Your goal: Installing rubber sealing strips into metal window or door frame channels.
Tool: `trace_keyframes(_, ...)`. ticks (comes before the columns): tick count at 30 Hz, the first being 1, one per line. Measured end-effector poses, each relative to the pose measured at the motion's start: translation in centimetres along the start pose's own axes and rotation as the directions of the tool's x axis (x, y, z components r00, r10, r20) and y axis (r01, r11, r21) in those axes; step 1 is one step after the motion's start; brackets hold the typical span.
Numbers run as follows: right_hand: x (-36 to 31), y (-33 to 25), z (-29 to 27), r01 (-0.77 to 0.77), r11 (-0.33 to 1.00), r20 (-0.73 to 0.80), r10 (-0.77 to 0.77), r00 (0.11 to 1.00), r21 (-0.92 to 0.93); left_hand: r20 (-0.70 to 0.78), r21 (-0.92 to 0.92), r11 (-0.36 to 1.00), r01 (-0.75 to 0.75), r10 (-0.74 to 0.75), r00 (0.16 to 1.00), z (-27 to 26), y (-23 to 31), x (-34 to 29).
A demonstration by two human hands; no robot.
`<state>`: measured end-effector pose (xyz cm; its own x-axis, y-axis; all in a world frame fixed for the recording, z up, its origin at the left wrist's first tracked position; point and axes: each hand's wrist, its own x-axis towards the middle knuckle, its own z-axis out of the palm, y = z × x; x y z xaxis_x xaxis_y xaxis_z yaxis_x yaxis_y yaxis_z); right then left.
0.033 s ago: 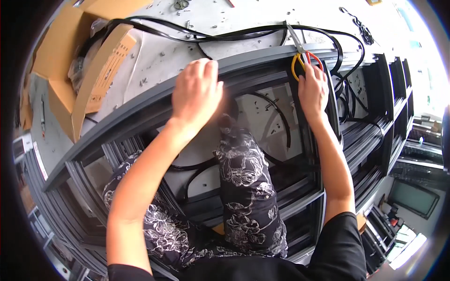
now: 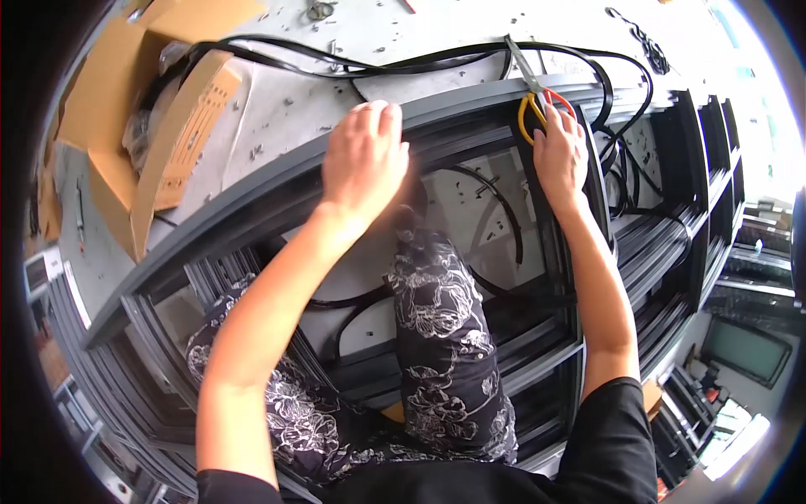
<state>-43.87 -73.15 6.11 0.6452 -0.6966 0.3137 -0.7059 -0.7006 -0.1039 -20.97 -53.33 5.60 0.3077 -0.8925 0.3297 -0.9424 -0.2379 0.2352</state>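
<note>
Scissors (image 2: 529, 70) with yellow and red handles are in my right hand (image 2: 561, 158), its fingers closed at the handles. Their blades point away from me across the far bar of the frame, near a black rubber strip (image 2: 437, 60). My left hand (image 2: 366, 155) is closed over the same far bar of a dark grey metal frame (image 2: 277, 149), further left. Its fingertips are hidden, so whatever it pinches cannot be made out. The frame lies on top of a stack of similar frames, around my legs.
An open cardboard box (image 2: 180, 134) with clear plastic and black strip inside stands at the far left. Small metal bits litter the pale floor (image 2: 294, 97). Coiled black strips (image 2: 621, 181) hang within the frames at the right. A black cord (image 2: 642, 46) lies at the far right.
My left hand has slid slightly to the right along the far bar. My right hand and the scissors are almost where they were.
</note>
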Motion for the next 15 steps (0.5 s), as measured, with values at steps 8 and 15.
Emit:
trace_keyframes(8, -0.2, 2.3, 4.3, -0.164, 0.972, 0.090, 0.151, 0.985, 0.170, 0.067, 0.313, 0.942, -0.124, 0.109, 0.992, 11.9, 2.3, 5.6)
trace_keyframes(15, -10.6, 3.2, 1.9, -0.551, 0.771, -0.001, 0.582, 0.814, 0.320, -0.162, 0.365, 0.909, -0.203, 0.276, 0.947, 14.8, 1.8, 6.9)
